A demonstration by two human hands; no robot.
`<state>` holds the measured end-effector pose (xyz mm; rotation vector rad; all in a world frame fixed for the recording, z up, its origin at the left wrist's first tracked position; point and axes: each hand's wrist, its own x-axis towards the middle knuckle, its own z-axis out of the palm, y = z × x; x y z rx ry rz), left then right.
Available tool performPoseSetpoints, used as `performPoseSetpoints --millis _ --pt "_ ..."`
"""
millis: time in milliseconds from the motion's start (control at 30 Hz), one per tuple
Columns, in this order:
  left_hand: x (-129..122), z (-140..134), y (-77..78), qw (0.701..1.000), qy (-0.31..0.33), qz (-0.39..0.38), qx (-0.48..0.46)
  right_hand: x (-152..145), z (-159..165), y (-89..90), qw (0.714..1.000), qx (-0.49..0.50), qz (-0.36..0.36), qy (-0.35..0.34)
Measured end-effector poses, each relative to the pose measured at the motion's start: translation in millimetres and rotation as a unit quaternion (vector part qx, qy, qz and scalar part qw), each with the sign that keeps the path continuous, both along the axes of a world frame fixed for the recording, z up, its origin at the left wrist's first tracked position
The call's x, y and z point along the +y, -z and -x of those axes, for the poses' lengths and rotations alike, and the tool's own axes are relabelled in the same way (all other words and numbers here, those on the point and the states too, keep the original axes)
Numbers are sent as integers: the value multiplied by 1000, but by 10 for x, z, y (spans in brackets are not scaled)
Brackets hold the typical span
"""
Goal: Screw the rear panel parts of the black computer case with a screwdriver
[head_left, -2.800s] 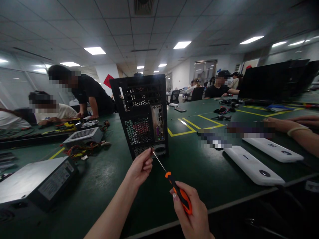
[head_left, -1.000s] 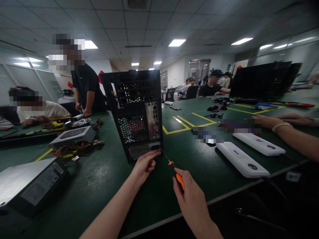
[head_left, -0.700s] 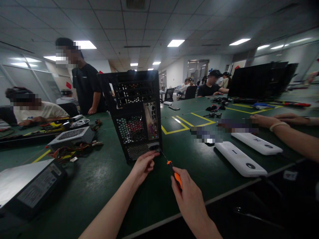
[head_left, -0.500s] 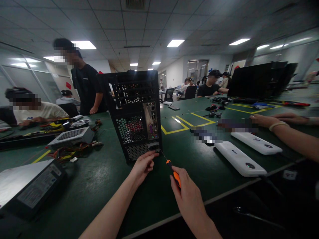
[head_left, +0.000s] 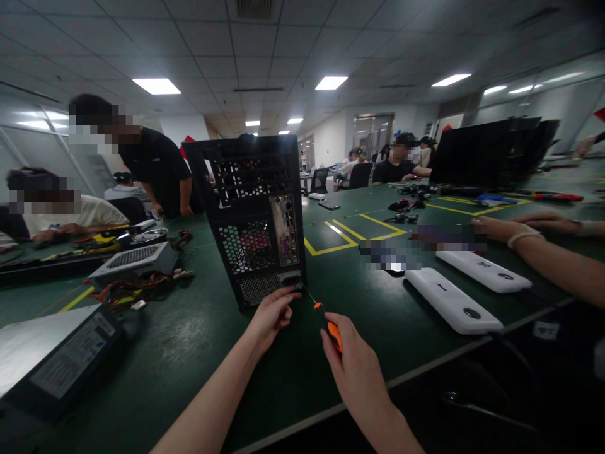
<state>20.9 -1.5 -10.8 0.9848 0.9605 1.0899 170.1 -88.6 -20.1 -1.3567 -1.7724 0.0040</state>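
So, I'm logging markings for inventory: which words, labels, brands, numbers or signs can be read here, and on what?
"1", probably: on the nearer white device.
Too blurred: a mark on the farther white device.
Too small: the label on the near-left power supply.
Too small: print on the black shirt.
Too blurred: the pale tag at lower right.
None legible: computer case, screwdriver.

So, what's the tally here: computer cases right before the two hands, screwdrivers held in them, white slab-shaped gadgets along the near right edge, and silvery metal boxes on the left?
Computer case: 1
Screwdriver: 1
White slabs: 2
Metal boxes: 2
Total: 6
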Motion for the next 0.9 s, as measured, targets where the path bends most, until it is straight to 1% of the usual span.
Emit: performPoseSetpoints --millis 167,467,900 --pt "-14 -4 -17 1000 1 3 0 -9 -5 -19 1000 16 15 -7" --pt "-22 -5 -26 1000 7 -1 7 1 -1 13 999 27 36 -6" --pt "-24 -1 -13 1000 9 0 -1 0 6 -26 1000 17 11 -5"
